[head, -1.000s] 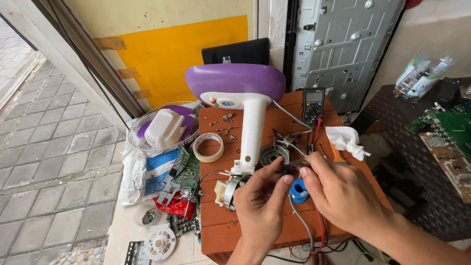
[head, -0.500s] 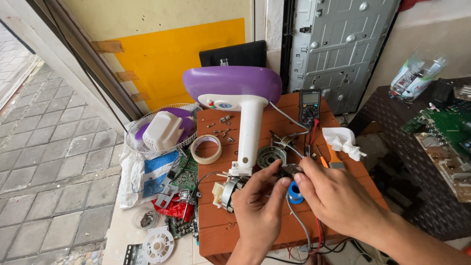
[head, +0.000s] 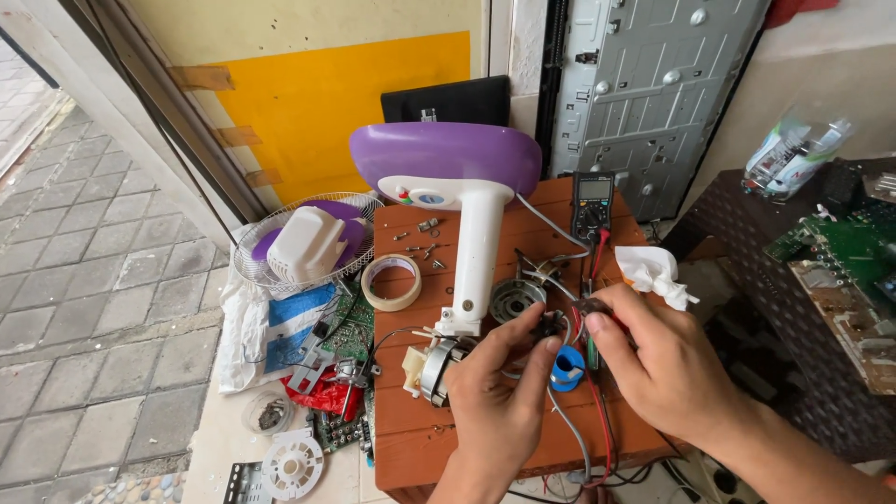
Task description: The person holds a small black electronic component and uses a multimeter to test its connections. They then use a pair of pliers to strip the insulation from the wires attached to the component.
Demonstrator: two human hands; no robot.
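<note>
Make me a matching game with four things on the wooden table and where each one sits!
Things:
1. tape roll
2. multimeter
3. crumpled tissue
4. blue spool

Places:
A. far edge of the table, right of the purple fan base
B. between the two hands
C. left of the white fan stem
D. right edge, just beyond the right hand

Pairs: 1-C, 2-A, 3-D, 4-B

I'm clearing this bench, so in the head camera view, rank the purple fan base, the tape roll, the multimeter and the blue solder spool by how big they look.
1. Purple fan base
2. Tape roll
3. Multimeter, though it lies farther from the camera, so its place against the tape is unsure
4. Blue solder spool, partly hidden by the hands
</note>
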